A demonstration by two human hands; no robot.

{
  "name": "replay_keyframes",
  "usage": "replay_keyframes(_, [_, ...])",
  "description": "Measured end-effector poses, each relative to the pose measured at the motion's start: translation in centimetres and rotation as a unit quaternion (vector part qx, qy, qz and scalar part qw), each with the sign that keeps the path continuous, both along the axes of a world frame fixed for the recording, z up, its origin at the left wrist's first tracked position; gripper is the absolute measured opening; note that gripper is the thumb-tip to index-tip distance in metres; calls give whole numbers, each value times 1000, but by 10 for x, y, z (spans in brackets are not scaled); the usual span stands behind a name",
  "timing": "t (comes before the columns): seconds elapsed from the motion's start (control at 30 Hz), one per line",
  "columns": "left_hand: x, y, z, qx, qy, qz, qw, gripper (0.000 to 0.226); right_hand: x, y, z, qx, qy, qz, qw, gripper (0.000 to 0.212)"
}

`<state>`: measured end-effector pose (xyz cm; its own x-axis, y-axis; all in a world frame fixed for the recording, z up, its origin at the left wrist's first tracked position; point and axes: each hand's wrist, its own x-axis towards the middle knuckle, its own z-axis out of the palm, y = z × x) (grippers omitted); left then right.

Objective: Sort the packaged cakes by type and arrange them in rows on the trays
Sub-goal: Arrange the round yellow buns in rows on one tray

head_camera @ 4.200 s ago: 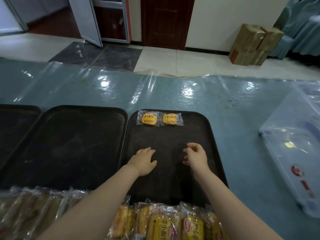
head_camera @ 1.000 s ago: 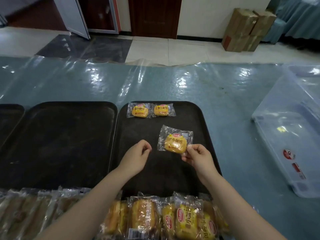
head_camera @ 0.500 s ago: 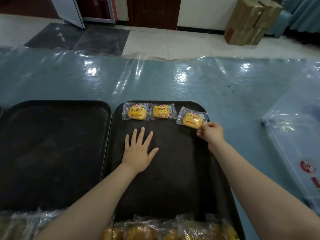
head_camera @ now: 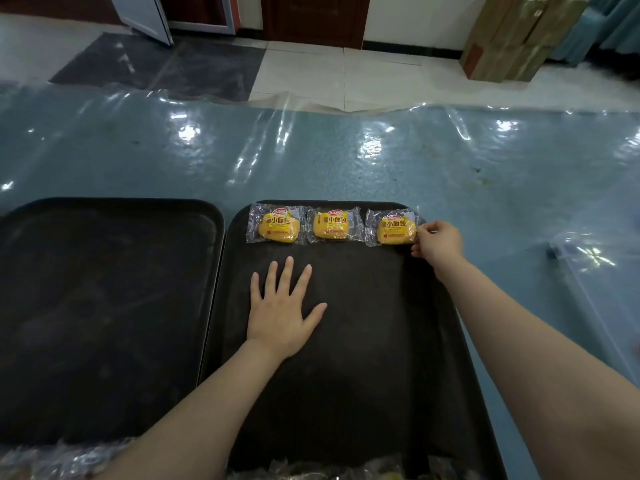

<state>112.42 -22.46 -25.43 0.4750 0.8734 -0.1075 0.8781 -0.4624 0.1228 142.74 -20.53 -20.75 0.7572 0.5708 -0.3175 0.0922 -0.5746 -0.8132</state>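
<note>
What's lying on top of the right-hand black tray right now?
On the right tray: three yellow packaged cakes in a row along its far edge, and the left hand resting flat. Its near edge is hidden under more packets.

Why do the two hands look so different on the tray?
The left hand lies flat with fingers spread; the right hand is curled. The left hand holds nothing; the right hand pinches the rightmost cake packet. Both are over the same black tray.
</note>
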Motion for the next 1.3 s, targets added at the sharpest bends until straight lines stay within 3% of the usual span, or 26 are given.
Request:
replay_keyframes(0.27, [1, 1, -1, -6, 11, -2, 1000, 79, -5, 9, -6, -10, 6, -2, 1000, 20])
replay_keyframes(0.63, [-1, 3, 11, -49, 14, -13, 999, 73, -19, -24, 13, -73, -146, 107, 981, 39])
replay_keyframes(0.87, [-13, -14, 24, -89, 19, -35, 995, 68, -37, -58, 24, -70, -142, 132, 979, 41])
replay_keyframes(1.13, [-25, -58, 51, -137, -88, 5, 987, 62, -86, -117, 42, -38, -124, 164, 978, 38])
replay_keyframes(1.3, [-34, -92, 72, -129, -183, 28, 974, 48, -111, -167, 46, -3, -58, 166, 984, 21])
